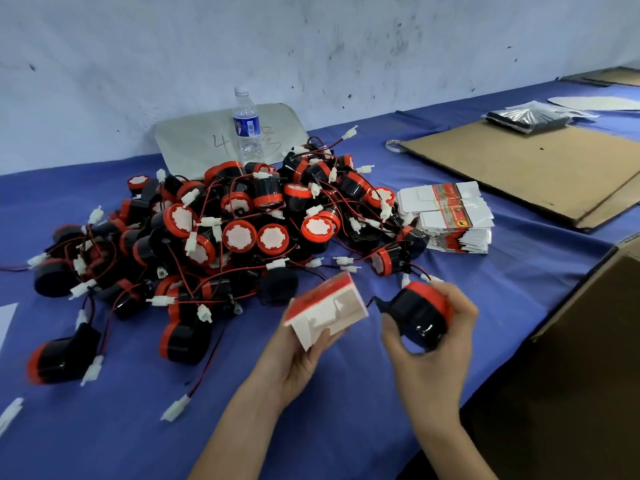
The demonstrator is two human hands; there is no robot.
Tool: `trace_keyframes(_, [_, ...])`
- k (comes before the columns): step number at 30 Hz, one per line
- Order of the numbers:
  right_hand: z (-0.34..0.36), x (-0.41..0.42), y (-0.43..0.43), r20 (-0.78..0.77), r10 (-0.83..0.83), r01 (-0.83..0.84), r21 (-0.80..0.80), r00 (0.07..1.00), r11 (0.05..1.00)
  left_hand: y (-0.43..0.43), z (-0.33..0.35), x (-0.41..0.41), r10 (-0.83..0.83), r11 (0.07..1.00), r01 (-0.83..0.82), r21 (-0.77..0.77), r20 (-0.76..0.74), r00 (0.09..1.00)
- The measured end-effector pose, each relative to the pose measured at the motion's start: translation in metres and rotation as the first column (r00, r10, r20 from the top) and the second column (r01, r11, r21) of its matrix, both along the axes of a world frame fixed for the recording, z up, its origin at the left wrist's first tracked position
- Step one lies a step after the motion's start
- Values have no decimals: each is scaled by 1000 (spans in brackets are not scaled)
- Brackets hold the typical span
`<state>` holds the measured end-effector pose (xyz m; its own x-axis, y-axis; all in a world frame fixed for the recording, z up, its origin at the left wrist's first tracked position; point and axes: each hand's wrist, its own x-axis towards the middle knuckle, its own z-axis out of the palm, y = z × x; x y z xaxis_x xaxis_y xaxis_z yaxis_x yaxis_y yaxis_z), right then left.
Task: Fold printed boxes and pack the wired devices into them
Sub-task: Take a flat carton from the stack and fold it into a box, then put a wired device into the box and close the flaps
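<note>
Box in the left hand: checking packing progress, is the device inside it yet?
Not yet. The device is gripped in the right hand, beside the box held by the left hand, apart from it.

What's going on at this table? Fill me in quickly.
A person is packing wired devices by hand. The left hand holds a folded printed box, white flaps showing, while the right hand grips a black-and-red device just beside it, not yet inside. A big tangled pile of devices lies on the blue cloth, with a stack of flat boxes to its right and a brown carton at the table's right edge.
</note>
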<state>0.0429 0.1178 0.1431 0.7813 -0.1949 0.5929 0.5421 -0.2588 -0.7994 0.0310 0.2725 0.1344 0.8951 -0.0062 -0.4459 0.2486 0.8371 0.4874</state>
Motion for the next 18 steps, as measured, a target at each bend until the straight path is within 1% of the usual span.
trace_keyframes(2, [-3, -1, 3, -19, 32, -32, -20, 999, 999, 1, -7, -1, -46, 972, 38, 230, 28, 999])
trace_keyframes(4, [-2, -1, 5, -21, 29, -29, -25, 999, 999, 2, -10, -2, -114, 888, 95, 451, 16, 993])
trace_keyframes(6, [1, 1, 5, -29, 17, -19, -55, 999, 998, 1, -11, -1, -175, 809, 136, 571, 13, 985])
trace_keyframes(7, [1, 3, 5, -37, 19, -22, -72, 999, 997, 0, -10, 0, -192, 782, 147, 606, 9, 981])
trace_keyframes(9, [-2, 8, 1, -59, 14, -20, -103, 998, 994, -1, -7, 1, -177, 746, 126, 654, 12, 984])
trace_keyframes(11, [-4, 14, -4, -89, -3, -10, -139, 996, 990, 0, -12, 3, -218, 702, 101, 705, 78, 973])
trace_keyframes(12, [-5, 17, -6, -102, -4, -11, -150, 995, 989, 2, -15, 2, -254, 705, 102, 702, 116, 960])
trace_keyframes(14, [-5, 20, -10, -143, 22, -46, -164, 990, 985, 4, -16, -1, -315, 784, 168, 598, 150, 937])
trace_keyframes(15, [-5, 21, -11, -178, 49, -78, -164, 983, 983, 5, -16, -2, -345, 809, 199, 553, 172, 923])
trace_keyframes(16, [-5, 21, -11, -215, 86, -119, -148, 973, 982, 4, -16, -2, -378, 808, 219, 547, 197, 905])
trace_keyframes(18, [-5, 22, -12, -282, 179, -204, -63, 943, 977, 4, -17, -3, -392, 764, 171, 622, 237, 889])
